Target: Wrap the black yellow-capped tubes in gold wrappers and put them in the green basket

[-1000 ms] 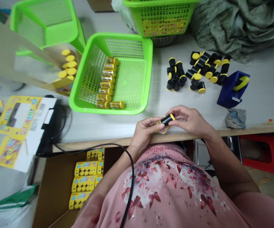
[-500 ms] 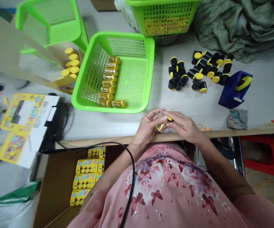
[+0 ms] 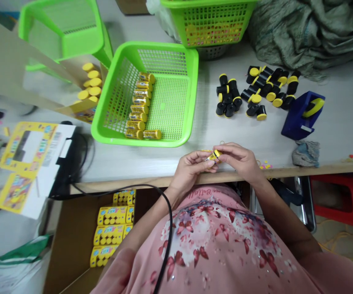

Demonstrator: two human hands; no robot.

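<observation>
Both my hands meet at the table's front edge around one small labelled tube with a yellow cap [image 3: 216, 154]. My left hand [image 3: 194, 166] wraps the tube's body, its thumb lying along the label. The fingertips of my right hand [image 3: 238, 158] pinch the capped end. Much of the tube is hidden by my fingers. Beyond my left hand stands a green basket [image 3: 193, 94], where several yellow-capped tubes [image 3: 139, 109] lie in a column along its left part. Past my right hand lie several black tubes with yellow caps [image 3: 268, 92], in loose groups.
A blue tape dispenser [image 3: 302, 116] and a crumpled cloth [image 3: 305, 153] are at the right. Another green basket [image 3: 213, 24] stands at the back. A flattened yellow box [image 3: 31, 155] lies left. A black cable [image 3: 152, 185] crosses the front edge above a carton of yellow packs [image 3: 112, 215].
The tube has turned in my hands, so its capped end now points right. My left fingers have closed around its body, and my right fingers have shifted to the cap.
</observation>
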